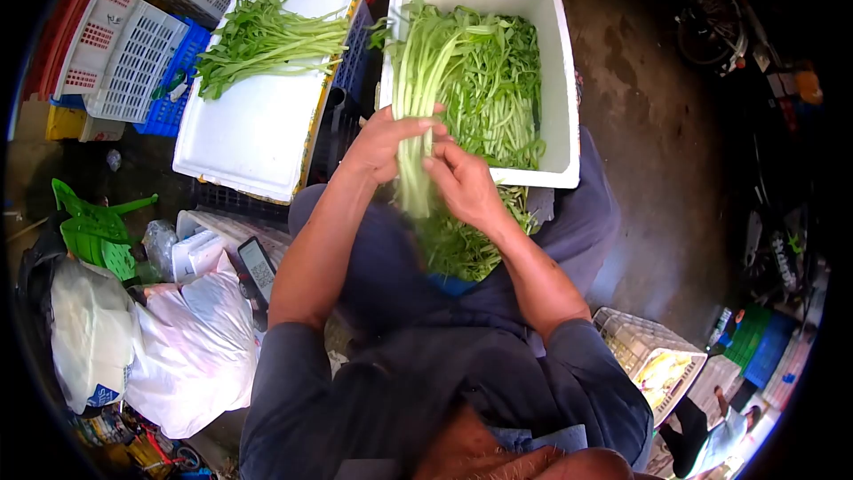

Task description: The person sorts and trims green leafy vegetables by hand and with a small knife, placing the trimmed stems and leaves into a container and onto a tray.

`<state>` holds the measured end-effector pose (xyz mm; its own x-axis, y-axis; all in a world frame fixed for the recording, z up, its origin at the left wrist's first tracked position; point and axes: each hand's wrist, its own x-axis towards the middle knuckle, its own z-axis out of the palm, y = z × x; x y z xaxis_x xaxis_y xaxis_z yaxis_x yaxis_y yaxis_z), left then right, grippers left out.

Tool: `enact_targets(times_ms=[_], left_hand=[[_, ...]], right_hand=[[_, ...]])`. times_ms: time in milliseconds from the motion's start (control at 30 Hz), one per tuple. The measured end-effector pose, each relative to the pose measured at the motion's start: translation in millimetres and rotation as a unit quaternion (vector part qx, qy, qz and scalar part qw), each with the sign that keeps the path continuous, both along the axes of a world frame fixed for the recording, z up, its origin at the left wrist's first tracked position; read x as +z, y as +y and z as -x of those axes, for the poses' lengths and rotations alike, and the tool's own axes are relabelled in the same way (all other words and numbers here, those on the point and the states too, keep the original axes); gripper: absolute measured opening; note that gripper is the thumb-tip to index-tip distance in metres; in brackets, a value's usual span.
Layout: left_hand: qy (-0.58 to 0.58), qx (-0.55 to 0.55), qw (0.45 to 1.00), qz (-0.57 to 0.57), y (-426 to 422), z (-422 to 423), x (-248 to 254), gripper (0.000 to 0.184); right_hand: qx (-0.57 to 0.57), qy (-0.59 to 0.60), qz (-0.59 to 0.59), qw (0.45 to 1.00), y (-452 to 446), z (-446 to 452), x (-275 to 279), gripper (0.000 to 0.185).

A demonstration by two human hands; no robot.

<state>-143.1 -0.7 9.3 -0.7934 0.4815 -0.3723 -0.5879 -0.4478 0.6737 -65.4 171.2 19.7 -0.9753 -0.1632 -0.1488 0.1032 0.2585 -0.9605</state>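
My left hand [380, 144] is wrapped round a bunch of pale green stems [418, 80], held upright over the near left part of a white foam box [562, 80]. Leafy greens [493, 98] fill much of that box. My right hand [464, 180] is at the right side of the bunch, its fingers bent against the lower stems. More greens [462, 244] lie in my lap, below the hands. On a white foam lid [249, 138] to the left rests another pile of greens [271, 40].
Stacked plastic baskets [138, 58] stand at the upper left. A green plastic chair [93, 222], a white sack [195, 347] and a phone-like card [257, 265] are at the left. At the lower right are a crate [644, 347] and another person [724, 436].
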Motion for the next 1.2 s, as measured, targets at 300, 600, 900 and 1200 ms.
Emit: enact_targets(times_ms=[300, 600, 900, 1200], left_hand=[[0.043, 0.135, 0.99, -0.026, -33.7, 25.5, 7.2, 0.038], [0.01, 0.222, 0.974, -0.035, -34.6, 40.8, 1.1, 0.035], [0.016, 0.204, 0.979, -0.027, -35.2, 42.2, -3.1, 0.035], [0.025, 0.203, 0.978, -0.043, -32.0, 37.5, 3.3, 0.029]], right_hand=[[-0.04, -0.104, -0.102, 0.989, 67.5, 142.1, -201.9, 0.032], [-0.151, -0.176, -0.463, 0.856, 4.2, 229.8, -246.3, 0.085], [-0.172, -0.13, -0.435, 0.874, 35.5, 229.5, -266.9, 0.049], [-0.191, 0.0, -0.371, 0.909, 178.3, 174.5, -242.6, 0.046]])
